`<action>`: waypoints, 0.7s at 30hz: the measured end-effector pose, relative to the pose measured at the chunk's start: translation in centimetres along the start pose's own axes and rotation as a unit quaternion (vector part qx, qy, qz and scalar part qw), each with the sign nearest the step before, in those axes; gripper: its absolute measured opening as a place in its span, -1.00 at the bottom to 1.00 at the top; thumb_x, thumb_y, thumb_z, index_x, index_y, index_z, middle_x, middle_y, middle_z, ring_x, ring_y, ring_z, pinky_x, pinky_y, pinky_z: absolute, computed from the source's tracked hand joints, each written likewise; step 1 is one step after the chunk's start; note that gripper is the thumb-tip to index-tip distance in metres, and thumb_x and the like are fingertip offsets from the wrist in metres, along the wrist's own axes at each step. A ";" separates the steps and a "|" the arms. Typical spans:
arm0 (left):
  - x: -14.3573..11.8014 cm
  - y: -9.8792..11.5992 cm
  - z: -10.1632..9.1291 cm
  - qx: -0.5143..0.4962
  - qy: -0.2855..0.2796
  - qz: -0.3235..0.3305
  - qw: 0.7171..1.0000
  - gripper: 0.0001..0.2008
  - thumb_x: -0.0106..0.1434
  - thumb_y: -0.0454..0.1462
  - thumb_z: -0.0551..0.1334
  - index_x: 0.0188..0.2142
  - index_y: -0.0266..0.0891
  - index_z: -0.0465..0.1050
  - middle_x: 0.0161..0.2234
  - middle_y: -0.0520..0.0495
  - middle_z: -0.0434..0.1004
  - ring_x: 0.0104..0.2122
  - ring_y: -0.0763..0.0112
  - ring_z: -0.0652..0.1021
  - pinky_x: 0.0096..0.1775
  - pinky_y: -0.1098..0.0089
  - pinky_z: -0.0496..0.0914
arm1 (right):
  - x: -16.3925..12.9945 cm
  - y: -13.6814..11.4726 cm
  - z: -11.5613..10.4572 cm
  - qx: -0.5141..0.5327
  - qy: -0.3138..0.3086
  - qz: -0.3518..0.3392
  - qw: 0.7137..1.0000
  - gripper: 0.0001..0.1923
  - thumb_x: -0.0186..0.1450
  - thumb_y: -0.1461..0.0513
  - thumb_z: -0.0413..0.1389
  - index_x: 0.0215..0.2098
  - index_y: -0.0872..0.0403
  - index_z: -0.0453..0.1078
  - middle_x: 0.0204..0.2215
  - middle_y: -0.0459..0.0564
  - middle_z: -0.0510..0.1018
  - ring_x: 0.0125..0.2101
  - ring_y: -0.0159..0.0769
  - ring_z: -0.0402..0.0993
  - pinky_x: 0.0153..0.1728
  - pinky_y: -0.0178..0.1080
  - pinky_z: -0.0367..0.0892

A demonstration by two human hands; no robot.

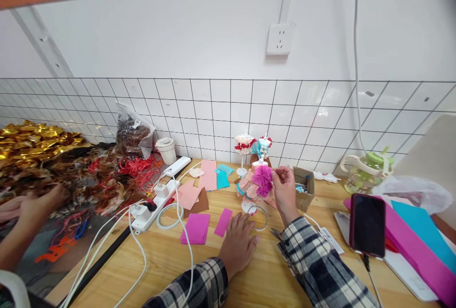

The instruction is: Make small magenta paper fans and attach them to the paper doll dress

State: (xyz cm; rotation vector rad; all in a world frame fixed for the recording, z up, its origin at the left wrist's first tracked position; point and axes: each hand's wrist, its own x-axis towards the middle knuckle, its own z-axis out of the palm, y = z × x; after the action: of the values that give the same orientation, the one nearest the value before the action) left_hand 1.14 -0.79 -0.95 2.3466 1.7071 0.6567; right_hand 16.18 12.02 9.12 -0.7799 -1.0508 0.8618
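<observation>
My right hand [286, 193] pinches the edge of a magenta paper flower [262, 178] with thumb and fingertips. The flower sits on the front of a small dress form with a peach paper skirt [248, 185] on a white base. My left hand [238, 244] lies flat on the table with fingers stretched, beside a roll of tape [266, 222] and a magenta paper strip [223, 222]. Scissors [275, 233], partly under my right sleeve, lie by the wrist. Two more small dressed forms, one with red trim [244, 143] and one turquoise [262, 147], stand behind.
A magenta paper stack [195, 228], peach sheets [207, 175], a power strip [156, 206] and loose cables lie left. A cardboard box [305, 189], phone [367, 225] and green-lidded jug [368, 171] stand right. Another person's hands [39, 206] are among feathery material at far left.
</observation>
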 end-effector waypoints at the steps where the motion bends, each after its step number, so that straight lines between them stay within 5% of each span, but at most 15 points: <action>1: 0.0 0.0 0.0 -0.002 0.000 0.001 1.000 -0.59 0.33 -0.09 0.00 0.14 -0.06 0.23 0.23 -0.05 0.13 0.23 0.12 0.07 0.20 -0.02 0.02 | 0.0 0.1 0.0 -0.016 0.001 -0.012 1.000 -0.81 0.17 0.16 0.14 -0.28 0.03 0.29 -0.37 -0.10 0.41 -0.34 -0.35 0.36 -0.26 -0.28 0.28; 13: 0.0 0.0 -0.1 -0.012 0.009 0.004 1.000 -0.64 0.33 -0.13 0.00 0.08 -0.07 0.28 0.22 -0.05 0.15 0.23 0.12 0.09 0.19 -0.05 0.06 | 0.0 -0.3 -0.9 -0.069 -0.064 -0.064 0.994 -0.78 0.20 0.21 0.01 -0.36 0.05 0.51 -0.24 0.02 0.49 -0.14 -0.20 0.37 -0.03 -0.12 0.23; 18: 0.0 -0.1 0.0 -0.010 0.009 0.000 1.000 -0.64 0.32 -0.13 0.02 0.08 -0.07 0.29 0.21 -0.05 0.17 0.23 0.12 0.11 0.19 -0.03 0.08 | -0.2 -1.2 -1.8 -0.116 -0.051 -0.086 0.988 -0.71 0.23 0.19 0.02 -0.15 0.03 0.50 0.07 0.04 0.36 0.10 -0.14 0.21 0.13 -0.03 0.08; 21: 0.1 -0.2 0.1 -0.007 0.011 0.000 1.000 -0.63 0.31 -0.11 0.03 0.07 -0.08 0.30 0.21 -0.06 0.18 0.22 0.11 0.12 0.19 -0.02 0.08 | -2.1 -0.8 -3.8 -0.149 -0.016 -0.079 0.986 -0.66 0.24 0.16 0.01 -0.05 0.02 0.43 0.04 0.05 0.39 0.04 -0.17 0.27 0.08 -0.05 0.15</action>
State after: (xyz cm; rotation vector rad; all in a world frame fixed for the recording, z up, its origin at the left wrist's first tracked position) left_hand 1.04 -0.60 -1.13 2.3382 1.7078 0.6948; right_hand 19.40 9.31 7.82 -0.9204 -1.2701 0.5911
